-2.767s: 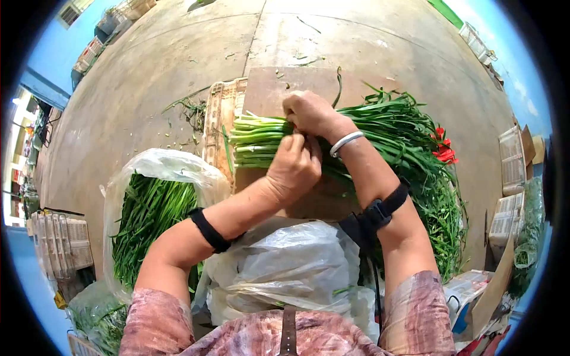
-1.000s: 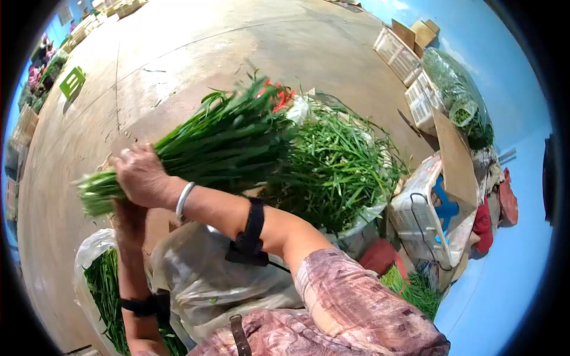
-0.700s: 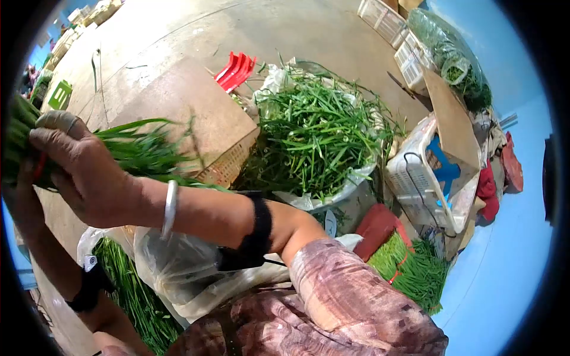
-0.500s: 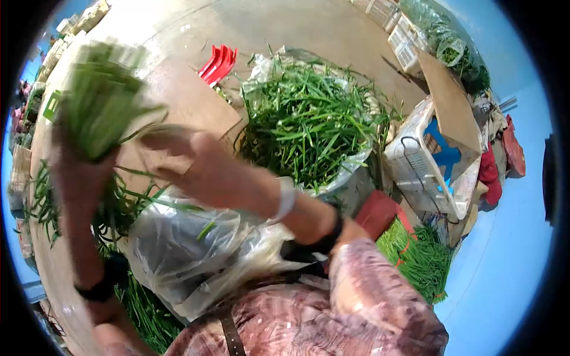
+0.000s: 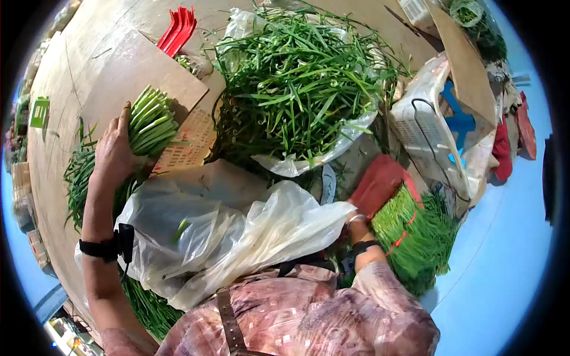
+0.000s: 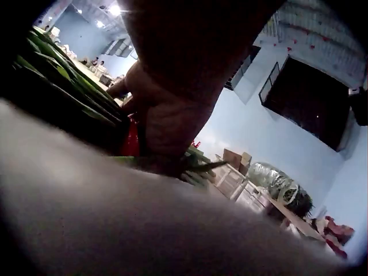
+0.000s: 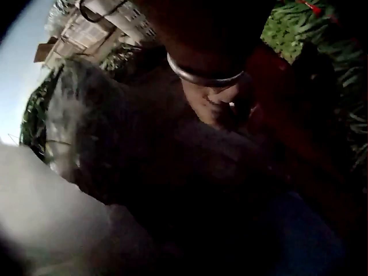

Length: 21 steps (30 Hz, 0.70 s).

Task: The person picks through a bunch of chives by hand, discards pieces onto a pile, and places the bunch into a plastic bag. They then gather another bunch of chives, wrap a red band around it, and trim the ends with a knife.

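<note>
The left hand [image 5: 114, 153] grips a bundle of green stalks [image 5: 153, 121], with its pale cut ends pointing up and its leaves hanging below. In the left wrist view, dark leaves [image 6: 63, 80] and a red band [image 6: 132, 140] lie beside the left hand [image 6: 172, 118]. Down at the person's right side, the right hand [image 5: 352, 217] is mostly hidden by a translucent plastic sheet [image 5: 237, 231], close to a red bag [image 5: 375, 185]. In the dark right wrist view, the right hand [image 7: 215, 106] shows below a bangle; what it touches cannot be made out.
A large heap of loose greens [image 5: 303, 89] fills a plastic-lined container ahead. Left of it lie a brown board [image 5: 133, 77] over a crate and red strips [image 5: 178, 29]. At the right are a white crate [image 5: 424, 127] and a banded bundle of greens [image 5: 421, 237].
The view has turned right and down. The bundle swung from lying sideways to cut ends up, in the left hand. The right hand left the bundle and moved down to the person's right side.
</note>
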Available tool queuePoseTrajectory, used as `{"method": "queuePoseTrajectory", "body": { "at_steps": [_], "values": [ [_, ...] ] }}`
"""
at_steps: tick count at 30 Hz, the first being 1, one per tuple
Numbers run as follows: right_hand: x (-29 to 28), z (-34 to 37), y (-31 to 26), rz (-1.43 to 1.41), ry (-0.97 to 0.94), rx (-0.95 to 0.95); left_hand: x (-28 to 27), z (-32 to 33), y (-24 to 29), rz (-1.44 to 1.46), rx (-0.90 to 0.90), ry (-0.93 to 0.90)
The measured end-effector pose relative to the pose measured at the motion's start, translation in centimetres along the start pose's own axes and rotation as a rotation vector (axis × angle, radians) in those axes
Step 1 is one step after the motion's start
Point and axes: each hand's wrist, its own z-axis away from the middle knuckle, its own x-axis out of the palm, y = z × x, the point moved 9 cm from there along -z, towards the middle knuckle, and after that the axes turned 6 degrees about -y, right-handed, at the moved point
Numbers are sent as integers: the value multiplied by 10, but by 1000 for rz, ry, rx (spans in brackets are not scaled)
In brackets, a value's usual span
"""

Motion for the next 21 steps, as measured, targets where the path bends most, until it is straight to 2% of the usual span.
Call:
{"method": "queuePoseTrajectory", "body": {
  "at_steps": [2, 5, 6, 7, 8, 9, 12, 16, 21],
  "values": [
    [9, 4, 7, 122, 121, 38, -3, -4, -6, 35, -73, -38],
    [0, -6, 1, 222, 242, 6, -17, -9, 13, 32, -10, 51],
    [-4, -12, -1, 243, 260, -5, -11, -10, 7, -29, 32, 106],
    [-8, -19, -2, 261, 267, -4, -7, -11, 7, -35, -19, 20],
    [-15, -25, -1, 284, 277, 7, -1, -9, 4, -75, -12, 70],
    [-21, -30, 1, 301, 291, 23, 1, -8, 2, -66, -43, 4],
    [-36, -45, 5, 334, 314, 67, 2, -8, 0, -31, -46, -32],
    [-50, -62, 6, 344, 337, 104, -2, 0, 13, -168, 46, 125],
    [-70, -67, 4, 327, 384, 134, 3, -7, 27, -217, 55, 114]
  ]
}}
